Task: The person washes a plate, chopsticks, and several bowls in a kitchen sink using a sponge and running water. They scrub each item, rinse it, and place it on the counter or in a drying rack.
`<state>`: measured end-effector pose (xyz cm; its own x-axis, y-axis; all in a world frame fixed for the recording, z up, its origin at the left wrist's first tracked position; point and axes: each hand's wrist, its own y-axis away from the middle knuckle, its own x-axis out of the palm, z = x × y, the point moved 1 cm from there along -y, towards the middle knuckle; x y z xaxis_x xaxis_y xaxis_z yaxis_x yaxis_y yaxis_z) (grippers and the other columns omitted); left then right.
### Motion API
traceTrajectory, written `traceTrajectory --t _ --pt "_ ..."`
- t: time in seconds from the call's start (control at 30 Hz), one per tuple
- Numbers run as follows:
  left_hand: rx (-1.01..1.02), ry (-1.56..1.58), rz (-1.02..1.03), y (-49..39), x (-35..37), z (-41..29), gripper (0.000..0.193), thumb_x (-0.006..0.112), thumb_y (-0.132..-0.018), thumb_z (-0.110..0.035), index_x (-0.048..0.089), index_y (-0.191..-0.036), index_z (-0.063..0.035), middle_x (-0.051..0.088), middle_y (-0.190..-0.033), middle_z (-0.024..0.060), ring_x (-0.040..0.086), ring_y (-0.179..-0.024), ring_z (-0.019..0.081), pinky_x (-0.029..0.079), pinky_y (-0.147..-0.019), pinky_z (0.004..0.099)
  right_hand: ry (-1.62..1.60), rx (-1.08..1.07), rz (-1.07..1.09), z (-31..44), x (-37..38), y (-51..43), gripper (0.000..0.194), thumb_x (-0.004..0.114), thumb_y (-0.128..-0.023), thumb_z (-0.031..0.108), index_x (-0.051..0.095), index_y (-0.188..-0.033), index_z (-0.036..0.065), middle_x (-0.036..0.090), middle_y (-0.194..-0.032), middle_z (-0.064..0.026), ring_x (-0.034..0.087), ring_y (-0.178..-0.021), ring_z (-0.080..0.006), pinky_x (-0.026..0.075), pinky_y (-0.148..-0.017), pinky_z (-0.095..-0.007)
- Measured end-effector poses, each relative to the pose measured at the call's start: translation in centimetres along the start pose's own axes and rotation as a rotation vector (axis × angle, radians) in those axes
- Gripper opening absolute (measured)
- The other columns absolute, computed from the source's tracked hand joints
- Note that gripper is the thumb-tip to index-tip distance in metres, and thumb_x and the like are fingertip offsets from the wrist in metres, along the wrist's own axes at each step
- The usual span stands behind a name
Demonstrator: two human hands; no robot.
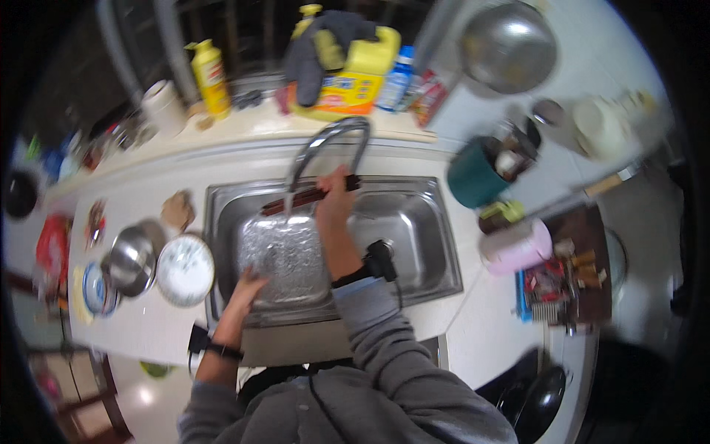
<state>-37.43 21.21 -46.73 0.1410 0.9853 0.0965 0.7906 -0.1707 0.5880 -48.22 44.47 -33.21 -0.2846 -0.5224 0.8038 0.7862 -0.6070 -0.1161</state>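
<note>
My right hand (336, 194) grips a bundle of dark reddish-brown chopsticks (299, 200) near one end, at the back of a double-bowl stainless steel sink (452, 266). Their other end lies under the curved chrome faucet (327, 136), where water (288, 206) runs down. Rippling water (283, 261) shows in the left bowl. Over that bowl's front left side is my left hand (248, 289), with nothing in it and its fingers apart. A black band with a small device circles each wrist.
Left of the sink sit a white patterned bowl (186, 270), a steel bowl (132, 261) and a blue-rimmed bowl (99, 289). Bottles, including a yellow pump bottle (212, 80), line the back ledge. Rightward stand a green utensil holder (478, 172) and a pink container (518, 247).
</note>
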Motion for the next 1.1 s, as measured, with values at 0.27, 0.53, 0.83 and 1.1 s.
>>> traceTrajectory --t 0.27,0.53,0.83,1.1 --pt "-0.218 0.993 -0.144 3.9 -11.2 1.8 0.057 0.055 -0.082 -0.030 0.033 -0.117 0.0100 0.049 -0.106 0.0288 0.053 -0.099 0.0369 0.048 -0.083 0.0419 0.772 0.047 0.039 -1.4 -4.5 8.0 0.040 0.055 -0.083 0.035 0.050 -0.066 -0.001 0.051 -0.057 -0.0064 0.047 -0.052 -0.0136 0.037 -0.050 -0.0314" --pt "0.054 0.962 -0.444 0.9 -12.3 2.0 0.032 0.026 -0.084 0.002 0.037 -0.110 0.0153 0.048 -0.107 0.0258 0.051 -0.098 0.0400 0.049 -0.085 0.0404 0.493 0.118 -0.117 0.8 -9.7 14.1 0.036 0.052 -0.086 0.030 0.049 -0.064 0.002 0.044 -0.053 -0.0031 0.041 -0.049 -0.0117 0.034 -0.051 -0.0266" --pt "-0.003 0.685 -0.220 0.3 -4.9 1.3 0.038 0.033 -0.076 0.004 0.036 -0.112 0.0150 0.049 -0.106 0.0262 0.054 -0.092 0.0410 0.053 -0.079 0.0388 0.518 0.469 -0.082 7.3 -12.4 13.9 0.019 0.052 -0.086 0.021 0.052 -0.079 0.003 0.046 -0.065 0.0016 0.042 -0.060 -0.0087 0.034 -0.056 -0.0237" --pt "-0.195 0.729 -0.141 -5.9 -0.5 2.9 0.030 0.034 -0.075 0.004 0.039 -0.102 0.0171 0.052 -0.098 0.0261 0.055 -0.090 0.0388 0.053 -0.077 0.0356 0.172 -0.008 0.443 35.1 -10.5 3.0 0.021 0.052 -0.086 0.018 0.045 -0.070 0.007 0.045 -0.061 -0.0022 0.043 -0.055 -0.0140 0.042 -0.061 -0.0293"
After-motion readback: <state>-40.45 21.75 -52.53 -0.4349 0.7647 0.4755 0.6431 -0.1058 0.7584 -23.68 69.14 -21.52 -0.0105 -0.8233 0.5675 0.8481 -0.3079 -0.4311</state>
